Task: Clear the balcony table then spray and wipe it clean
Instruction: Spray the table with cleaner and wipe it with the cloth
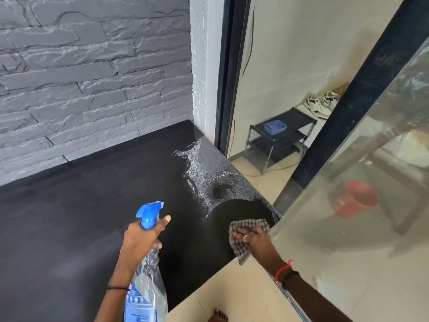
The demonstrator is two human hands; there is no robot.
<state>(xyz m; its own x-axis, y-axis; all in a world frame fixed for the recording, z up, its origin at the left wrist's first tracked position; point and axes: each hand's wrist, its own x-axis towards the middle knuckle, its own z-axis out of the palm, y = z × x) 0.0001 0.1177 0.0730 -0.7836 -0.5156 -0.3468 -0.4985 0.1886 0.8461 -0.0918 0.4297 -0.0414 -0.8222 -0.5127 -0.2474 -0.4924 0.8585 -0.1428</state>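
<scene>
Right now I see the left hand (141, 238) wrapped tight round the neck of the blue-topped spray bottle (147, 277), held over the black worktop (81, 217). The right hand (255, 240) lies flat, fingers straight, pressing the checked cloth (241, 228) on the worktop's near right edge. Wet spray drops (209, 166) shine just past the cloth, along the right edge.

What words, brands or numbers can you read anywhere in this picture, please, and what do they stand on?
Bottle, blue label: it carries print and small icons, all too blurred to read.
Cloth, shoes, tub: no text visible.
Nothing in the picture can be quoted.
</scene>
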